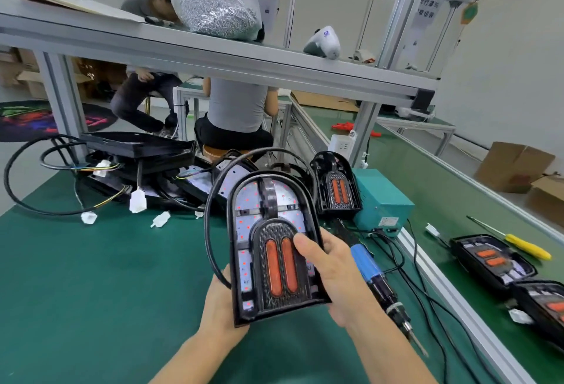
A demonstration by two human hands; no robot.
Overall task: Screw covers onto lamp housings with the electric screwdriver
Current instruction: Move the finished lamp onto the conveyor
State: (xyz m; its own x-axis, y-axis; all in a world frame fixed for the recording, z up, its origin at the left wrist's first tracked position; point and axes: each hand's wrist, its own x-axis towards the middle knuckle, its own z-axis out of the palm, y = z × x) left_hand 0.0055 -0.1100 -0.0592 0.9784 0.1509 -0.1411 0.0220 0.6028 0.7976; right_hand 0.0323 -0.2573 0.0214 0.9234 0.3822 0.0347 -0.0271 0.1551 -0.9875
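Housing point(268, 249) is held up off the green mat point(91, 277), between both hands: left hand point(221, 304) cupped under the lower-left edge with fingers curled round the back, right hand point(332, 280) gripping the right rim, thumb pressed on the cover's orange lens area. Judged rigid moulded plastic, fairly light for its bulk — stiff enough to be taken by the rim w/o flexing, though the smooth lens and exposed LED board inside are prob. better left untouched; the trailing black cable point(210, 231) may drag or snag. Rim edges look like the safest hold. Electric screwdriver point(375, 280) lies on the mat just beside the right wrist, blue grip, bit pointing toward the viewer, not held. Count: 1 housing in hand, 1 more point(335, 188) propped against the teal power box point(381, 200), 2 lying at far right point(491, 258) and point(540, 307), partly cut off, plus a heap of dark parts point(137, 164) behind — no. there can't be told. 1 yellow hand screwdriver point(525, 245), 1 bag of screws point(216, 2) on the shelf.
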